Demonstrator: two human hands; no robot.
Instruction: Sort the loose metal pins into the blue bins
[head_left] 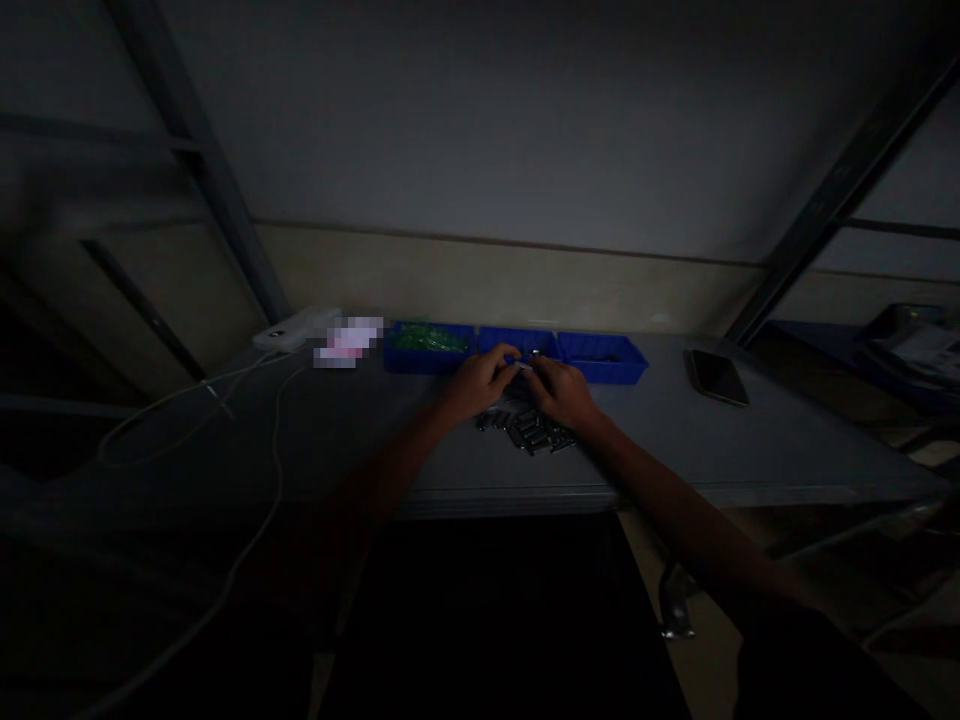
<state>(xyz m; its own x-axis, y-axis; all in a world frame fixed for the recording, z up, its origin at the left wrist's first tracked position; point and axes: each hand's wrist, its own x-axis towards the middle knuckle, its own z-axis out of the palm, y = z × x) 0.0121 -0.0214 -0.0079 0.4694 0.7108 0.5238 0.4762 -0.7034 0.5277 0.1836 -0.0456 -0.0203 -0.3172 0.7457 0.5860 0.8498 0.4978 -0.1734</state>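
Note:
My left hand and my right hand meet fingertip to fingertip over the grey table, just in front of the middle blue tray. Both have their fingers curled and pinched on a small pale part between them, too small to name. A pile of small dark metal pieces lies on the table under and just in front of the hands. The left blue tray holds green parts. The right blue tray looks dark inside.
A dark phone lies on the table at the right. A white charger block sits at the back left, its white cable looping over the table and down the front edge. Slanted metal frame bars rise at both sides. The scene is dim.

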